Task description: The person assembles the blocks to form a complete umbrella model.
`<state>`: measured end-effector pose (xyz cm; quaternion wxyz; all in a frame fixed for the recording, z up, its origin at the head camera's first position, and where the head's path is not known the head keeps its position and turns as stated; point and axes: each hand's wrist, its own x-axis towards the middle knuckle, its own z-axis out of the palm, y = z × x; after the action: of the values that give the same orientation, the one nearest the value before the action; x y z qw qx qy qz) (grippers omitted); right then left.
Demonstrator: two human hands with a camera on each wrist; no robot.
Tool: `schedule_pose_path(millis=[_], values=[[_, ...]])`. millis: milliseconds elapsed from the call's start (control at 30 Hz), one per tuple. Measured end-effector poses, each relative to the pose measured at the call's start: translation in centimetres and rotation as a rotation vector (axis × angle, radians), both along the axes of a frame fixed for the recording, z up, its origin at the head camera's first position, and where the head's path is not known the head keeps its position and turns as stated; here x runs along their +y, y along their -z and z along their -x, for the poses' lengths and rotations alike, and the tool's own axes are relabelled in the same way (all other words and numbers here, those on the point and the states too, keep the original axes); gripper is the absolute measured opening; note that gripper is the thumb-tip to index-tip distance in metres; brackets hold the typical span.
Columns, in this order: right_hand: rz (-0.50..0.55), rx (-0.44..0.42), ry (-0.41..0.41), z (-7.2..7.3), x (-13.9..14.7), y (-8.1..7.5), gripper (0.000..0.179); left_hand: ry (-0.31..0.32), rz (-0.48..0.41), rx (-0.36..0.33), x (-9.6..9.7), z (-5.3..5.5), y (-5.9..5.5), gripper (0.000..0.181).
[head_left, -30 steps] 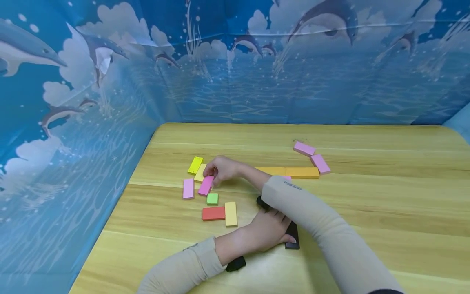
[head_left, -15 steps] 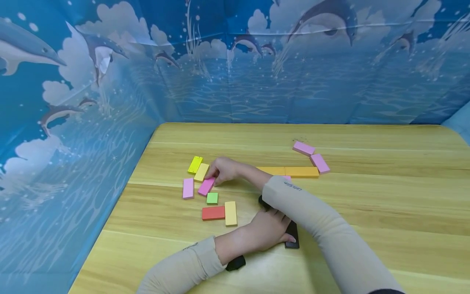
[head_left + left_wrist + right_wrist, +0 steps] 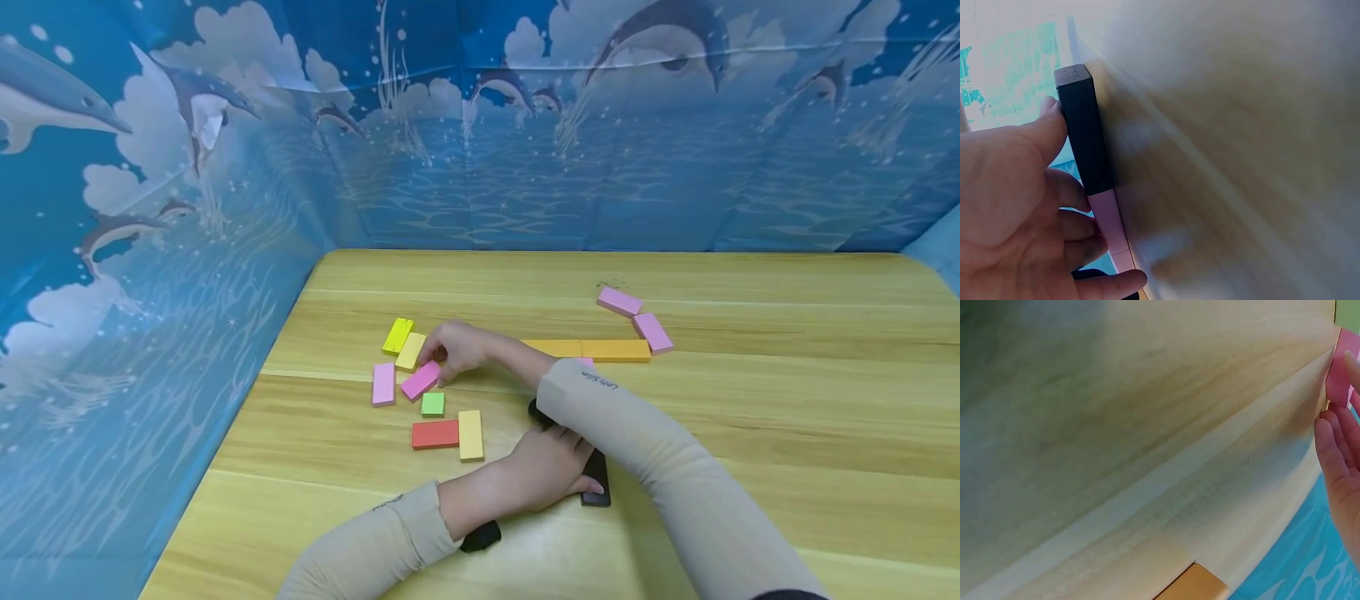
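Note:
My right hand [image 3: 459,346] pinches a bright pink block [image 3: 420,382] at its right end, thumb and fingertips at its edges. The right wrist view shows the thumb over this pink block's face. A small green block [image 3: 432,405] lies just in front of it, a pale yellow one [image 3: 410,352] behind. My left hand [image 3: 543,471] rests over a black block [image 3: 596,487], partly beneath my right sleeve. In the left wrist view its thumb touches the black block's side, and the other fingers lie loosely along pink blocks [image 3: 1108,219] lined up with it.
A bright yellow block [image 3: 397,336] and a light pink one [image 3: 384,384] lie at the left. Nearer are a red block [image 3: 435,434] and a cream one [image 3: 471,435]. Orange blocks [image 3: 615,351] form a row behind my right arm, with two pink blocks [image 3: 652,332] beyond.
The bright pink block has turned in my right fingers, its left end swinging slightly outward so it lies at more of a slant. My left hand stays where it was.

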<state>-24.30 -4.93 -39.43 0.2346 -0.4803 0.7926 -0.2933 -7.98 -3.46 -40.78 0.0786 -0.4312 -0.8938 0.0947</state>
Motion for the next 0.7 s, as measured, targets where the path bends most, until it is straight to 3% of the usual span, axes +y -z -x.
schedule_pose_path(millis=[333, 700], values=[[-0.032, 0.014, -0.010, 0.02, 0.19, -0.14, 0.038, -0.002, 0.024, -0.024, 0.06, 0.01, -0.31, 0.064], [-0.042, -0.047, 0.042, 0.23, 0.74, -0.54, 0.033, 0.014, 0.035, -0.032, -0.01, 0.19, -0.19, 0.063]])
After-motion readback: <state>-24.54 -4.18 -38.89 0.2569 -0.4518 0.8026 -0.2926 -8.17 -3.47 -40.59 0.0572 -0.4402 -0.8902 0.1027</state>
